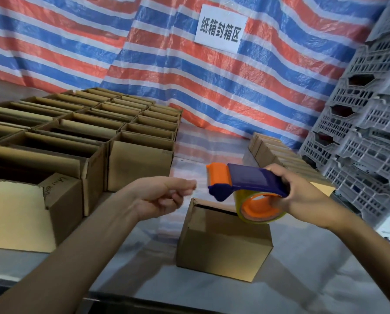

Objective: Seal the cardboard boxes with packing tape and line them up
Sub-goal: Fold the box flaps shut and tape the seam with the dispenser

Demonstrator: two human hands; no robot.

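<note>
**Tape dispenser held over a small box, left hand reaching in**

The right hand [302, 196] is gripping a blue and orange plastic tape dispenser [246, 184] loaded with a roll of clear packing tape. Its fingers are curling round the blue handle, with the fingertips tucking into the orange core of the roll. The orange roller end of the dispenser is pointing away from those fingers, toward the left hand [164, 196].

The left hand is hovering just short of that roller end, apart from it. Its fingers are partly curled, with thumb and forefinger drawn close together. The fingertips are blurring, so whether they are pinching a tape end cannot be told.

A small brown cardboard box [223, 243] is sitting on the grey tabletop [302, 279], below the right fingers and the tape roll, and lower than the left fingertips and to their right. Its top flaps are lying folded down, with a dark gap showing along the seam. Neither hand is touching it.

Beyond the left fingers and to their left, a block of open brown cardboard boxes [76, 141] is standing packed side by side. Beyond the right fingers, a row of closed brown boxes [277, 152] is running away from the camera. To their right, grey perforated plastic crates [366, 132] are standing in stacks. A red, white and blue striped tarpaulin [144, 53] is hanging behind everything, carrying a white paper sign [221, 28] with black characters.
</note>
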